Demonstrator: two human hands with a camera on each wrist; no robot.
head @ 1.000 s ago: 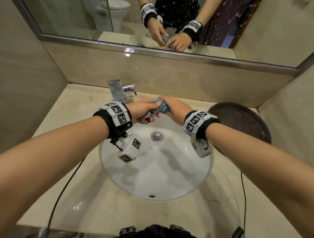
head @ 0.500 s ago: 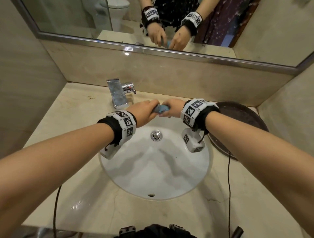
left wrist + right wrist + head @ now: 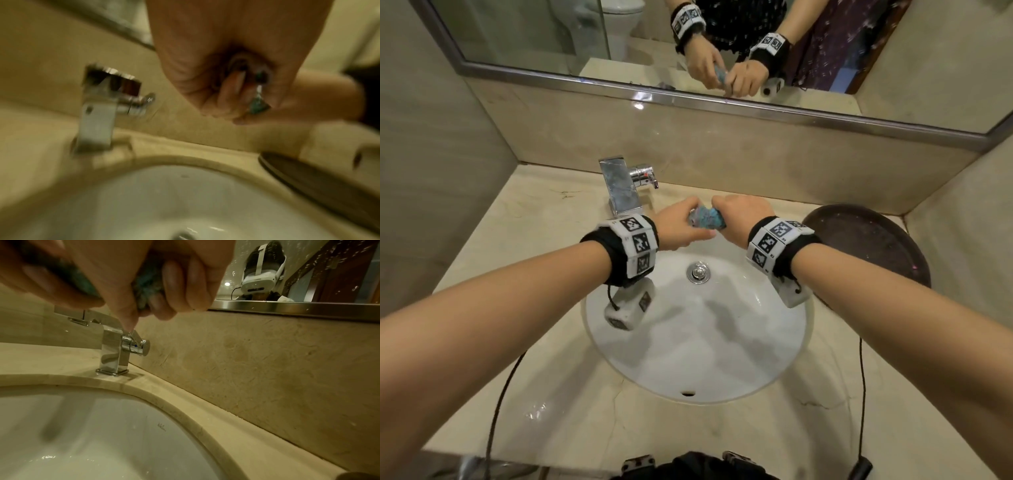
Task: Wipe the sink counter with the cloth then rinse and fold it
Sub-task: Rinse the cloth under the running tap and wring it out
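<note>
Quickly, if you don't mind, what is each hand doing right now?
Left hand: closed around one end of the bunched blue cloth, above the sink basin.
Right hand: closed around the cloth's other end.

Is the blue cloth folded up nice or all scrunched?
Scrunched. The cloth is bunched into a tight wad, gripped between the left hand and right hand above the sink, not folded flat.

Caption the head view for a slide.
Both hands, left hand and right hand, grip a bunched blue cloth above the white sink.
</note>
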